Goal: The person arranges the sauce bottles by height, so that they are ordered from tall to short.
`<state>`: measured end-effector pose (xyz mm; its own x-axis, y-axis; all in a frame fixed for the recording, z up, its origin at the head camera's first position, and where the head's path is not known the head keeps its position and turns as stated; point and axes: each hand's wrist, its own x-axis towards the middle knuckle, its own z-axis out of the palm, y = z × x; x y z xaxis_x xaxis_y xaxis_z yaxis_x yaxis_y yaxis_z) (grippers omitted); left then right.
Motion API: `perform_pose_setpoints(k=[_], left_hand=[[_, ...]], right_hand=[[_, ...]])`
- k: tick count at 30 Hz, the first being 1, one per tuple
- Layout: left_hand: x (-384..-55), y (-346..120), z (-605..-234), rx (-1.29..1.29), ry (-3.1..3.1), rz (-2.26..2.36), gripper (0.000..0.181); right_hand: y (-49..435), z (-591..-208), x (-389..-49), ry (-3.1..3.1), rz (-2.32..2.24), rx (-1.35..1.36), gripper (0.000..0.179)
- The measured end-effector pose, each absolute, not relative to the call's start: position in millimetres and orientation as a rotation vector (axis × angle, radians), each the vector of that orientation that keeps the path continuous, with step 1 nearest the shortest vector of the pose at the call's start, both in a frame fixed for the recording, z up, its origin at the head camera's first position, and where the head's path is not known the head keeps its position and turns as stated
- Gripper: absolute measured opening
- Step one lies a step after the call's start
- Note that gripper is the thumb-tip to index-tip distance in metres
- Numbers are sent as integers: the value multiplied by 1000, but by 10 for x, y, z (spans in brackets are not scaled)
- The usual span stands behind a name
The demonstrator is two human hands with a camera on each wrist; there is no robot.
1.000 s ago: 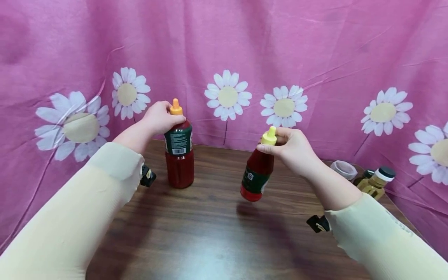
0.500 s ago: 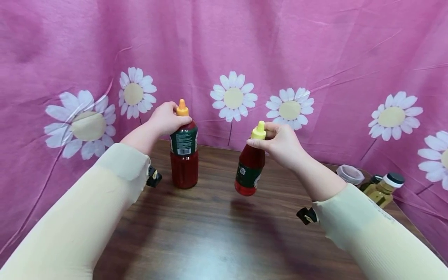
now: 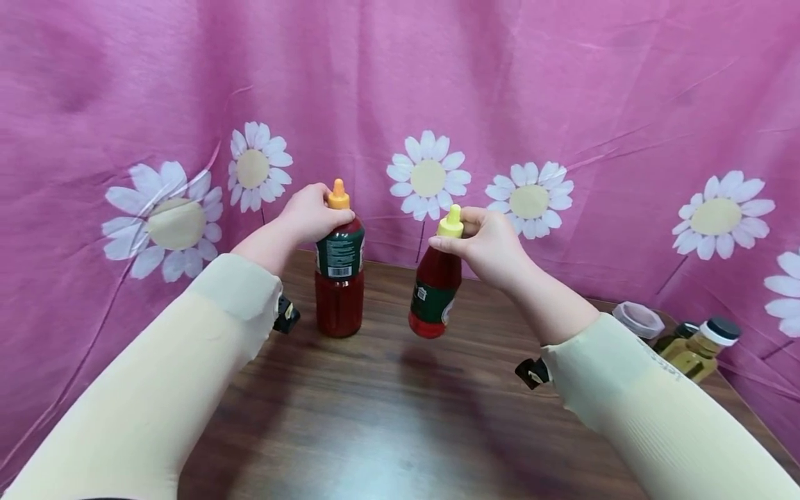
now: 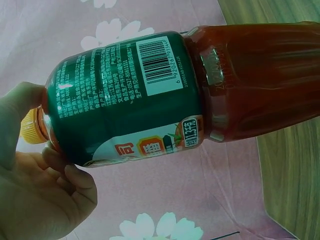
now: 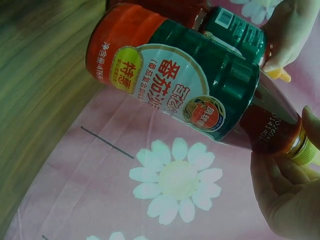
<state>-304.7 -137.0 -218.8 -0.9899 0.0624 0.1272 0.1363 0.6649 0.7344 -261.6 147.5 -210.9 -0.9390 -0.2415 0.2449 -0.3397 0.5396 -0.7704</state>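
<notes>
By the neck, just under its orange cap, my left hand (image 3: 312, 212) grips a large ketchup bottle (image 3: 340, 295). This bottle stands upright on the wooden table; its dark green label and barcode (image 4: 159, 65) fill the left wrist view. A smaller ketchup bottle (image 3: 435, 285) hangs from my right hand (image 3: 490, 243), which pinches its neck below the yellow nozzle cap. It is slightly tilted, its base above the tabletop with a shadow beneath. In the right wrist view its label (image 5: 175, 82) faces the camera, with the large bottle partly hidden behind it. A gap separates the bottles.
At the table's right rear stand a clear-walled container (image 3: 639, 319) with a pale rim and a bottle of yellowish liquid (image 3: 692, 354) with a dark cap. Another dark-capped bottle (image 3: 678, 335) is partly hidden there. A pink flowered curtain (image 3: 375, 83) hangs behind the table (image 3: 350, 417).
My right hand has carried the smaller bottle left and slightly up, nearer the large bottle. The left hand keeps its grip on the large bottle. The head view has turned a little left.
</notes>
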Motion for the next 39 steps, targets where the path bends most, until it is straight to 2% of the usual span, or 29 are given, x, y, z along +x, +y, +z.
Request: perform_pose_setpoints(k=[15,30,39], left_hand=[[-3103,-1306,-2234,-177,-2768,-1230,44],[-3090,-1329,-2196,-163,-2750,-1232,43],[-3094,-1359,-2223,-146,-2744,-1202,43]], right_hand=[[1383,-2194,-2749,-2610,1399,489,33],[1353,-2384,-2909,-2662,1394,501,37],[1262,-2532,-2906,-2669,1404,526,31]])
